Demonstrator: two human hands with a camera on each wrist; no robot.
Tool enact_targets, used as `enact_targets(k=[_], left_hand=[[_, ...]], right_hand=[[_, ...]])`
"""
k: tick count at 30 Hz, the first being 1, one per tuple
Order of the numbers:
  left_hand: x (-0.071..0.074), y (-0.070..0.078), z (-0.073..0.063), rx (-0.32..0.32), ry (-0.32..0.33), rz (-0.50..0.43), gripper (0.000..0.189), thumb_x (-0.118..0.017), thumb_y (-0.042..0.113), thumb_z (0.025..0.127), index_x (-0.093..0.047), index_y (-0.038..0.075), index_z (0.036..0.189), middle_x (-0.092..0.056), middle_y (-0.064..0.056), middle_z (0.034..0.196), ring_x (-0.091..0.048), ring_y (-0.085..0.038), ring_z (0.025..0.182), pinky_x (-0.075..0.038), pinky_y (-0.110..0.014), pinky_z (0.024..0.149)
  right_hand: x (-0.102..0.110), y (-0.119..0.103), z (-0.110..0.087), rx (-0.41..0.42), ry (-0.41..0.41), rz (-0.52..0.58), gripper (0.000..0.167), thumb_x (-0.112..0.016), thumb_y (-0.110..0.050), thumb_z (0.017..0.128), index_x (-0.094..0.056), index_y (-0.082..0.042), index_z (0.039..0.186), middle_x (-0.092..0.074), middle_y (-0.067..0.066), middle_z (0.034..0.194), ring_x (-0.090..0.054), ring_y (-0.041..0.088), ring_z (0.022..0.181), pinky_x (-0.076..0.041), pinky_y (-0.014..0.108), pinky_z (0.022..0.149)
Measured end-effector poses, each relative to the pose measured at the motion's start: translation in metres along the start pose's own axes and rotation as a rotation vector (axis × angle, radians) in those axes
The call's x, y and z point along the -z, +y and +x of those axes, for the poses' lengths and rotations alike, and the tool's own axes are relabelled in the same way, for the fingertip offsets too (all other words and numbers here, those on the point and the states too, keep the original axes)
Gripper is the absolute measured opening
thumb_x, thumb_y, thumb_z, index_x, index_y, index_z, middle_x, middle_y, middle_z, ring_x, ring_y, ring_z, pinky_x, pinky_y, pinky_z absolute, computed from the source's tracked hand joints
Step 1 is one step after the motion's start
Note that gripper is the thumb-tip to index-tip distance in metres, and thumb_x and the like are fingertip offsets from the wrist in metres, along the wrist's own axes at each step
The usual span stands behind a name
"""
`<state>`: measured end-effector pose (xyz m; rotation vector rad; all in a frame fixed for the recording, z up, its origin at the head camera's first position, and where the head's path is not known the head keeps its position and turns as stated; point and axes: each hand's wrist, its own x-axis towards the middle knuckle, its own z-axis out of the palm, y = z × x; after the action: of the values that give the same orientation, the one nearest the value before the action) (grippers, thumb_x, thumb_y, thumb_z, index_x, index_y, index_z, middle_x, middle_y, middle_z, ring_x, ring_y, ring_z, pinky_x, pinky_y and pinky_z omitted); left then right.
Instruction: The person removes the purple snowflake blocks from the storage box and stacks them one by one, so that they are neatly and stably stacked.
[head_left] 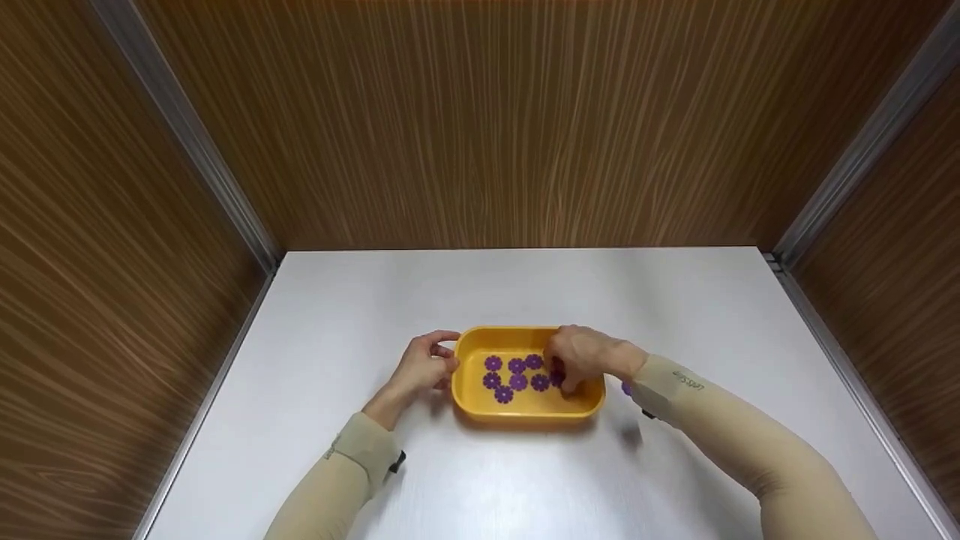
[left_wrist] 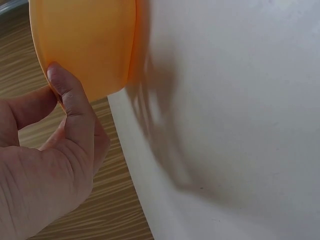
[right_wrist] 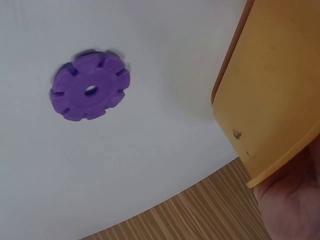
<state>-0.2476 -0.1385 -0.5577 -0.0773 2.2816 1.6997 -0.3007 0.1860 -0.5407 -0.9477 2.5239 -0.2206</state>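
A yellow plastic tub (head_left: 529, 415) stands on the white table with several purple notched discs (head_left: 504, 394) lying on its floor. My left hand (head_left: 424, 367) pinches the tub's left rim; in the left wrist view the thumb (left_wrist: 70, 95) lies against the outer wall. Over the right rim reaches my right hand (head_left: 585, 356), its curled fingers down inside the tub around a purple disc (head_left: 556, 378). Its fingertips are mostly hidden, and in the right wrist view the tub wall (right_wrist: 275, 85) covers them. Outside the tub, one more purple disc (right_wrist: 90, 86) lies flat on the table.
The white table (head_left: 360, 292) is enclosed by wood-grain panels (head_left: 480, 127) at the back and both sides, with metal strips along the corners. The loose disc sits right of the tub, partly under the right forearm (head_left: 720, 420) in the head view.
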Motion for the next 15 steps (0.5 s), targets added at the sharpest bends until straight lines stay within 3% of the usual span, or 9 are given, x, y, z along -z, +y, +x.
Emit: enact_targets(k=[5, 15], left_hand=[[-0.0012, 0.0004, 0.0006, 0.013, 0.001, -0.018, 0.054, -0.069, -0.004, 0.097, -0.069, 0.01, 0.15, -0.062, -0.005, 0.105, -0.061, -0.015, 0.067, -0.061, -0.027, 0.06], [-0.0012, 0.0016, 0.0017, 0.003, 0.006, 0.013, 0.054, -0.07, -0.003, 0.097, -0.069, 0.009, 0.15, -0.063, -0.006, 0.104, -0.062, -0.015, 0.068, -0.064, -0.027, 0.061]], right_hand=[[-0.0014, 0.0037, 0.0013, 0.029, 0.025, 0.027, 0.027, -0.102, -0.019, 0.08, -0.085, -0.015, 0.101, -0.08, -0.002, 0.093, -0.067, 0.012, 0.082, -0.069, 0.032, 0.084], [-0.0063, 0.0085, -0.0026, 0.043, 0.092, 0.104, 0.033, -0.1, -0.021, 0.085, -0.088, -0.015, 0.114, -0.084, -0.001, 0.103, -0.072, 0.011, 0.087, -0.072, 0.035, 0.089]])
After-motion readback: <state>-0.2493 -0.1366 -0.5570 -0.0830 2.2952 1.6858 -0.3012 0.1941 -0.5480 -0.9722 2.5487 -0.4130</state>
